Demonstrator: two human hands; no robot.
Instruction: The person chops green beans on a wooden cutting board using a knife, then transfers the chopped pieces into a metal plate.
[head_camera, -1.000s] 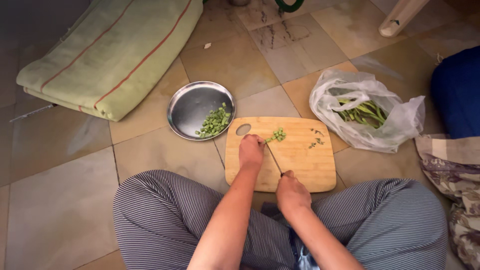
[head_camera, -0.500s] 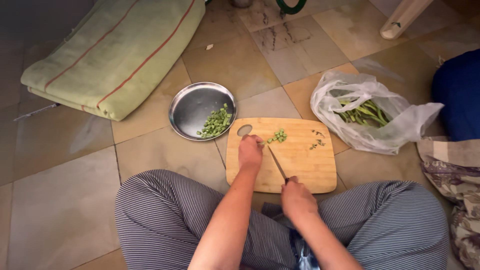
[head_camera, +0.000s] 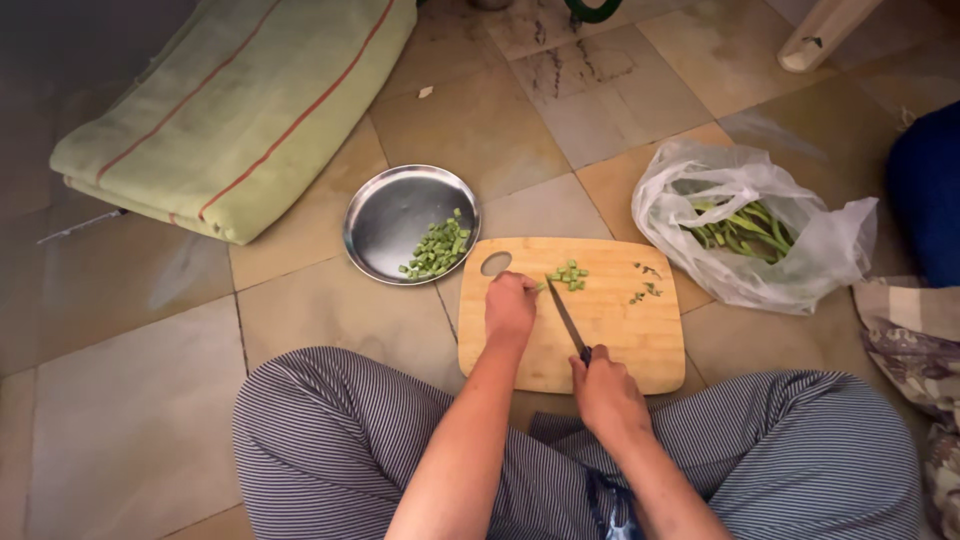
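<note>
Floor tiles hold a wooden cutting board. Left hand fingers pinch green beans lying sideways; right hand grips the knife just beside them.

This looks like a home, with a stone tile floor, a folded green blanket and a wooden cutting board set down low.

Pale wooden cutting board with green chopped beans; silver metal plate; navy-and-white striped trousers; light green folded blanket with orange-red stripes, far left; white plastic bag, right.
</note>
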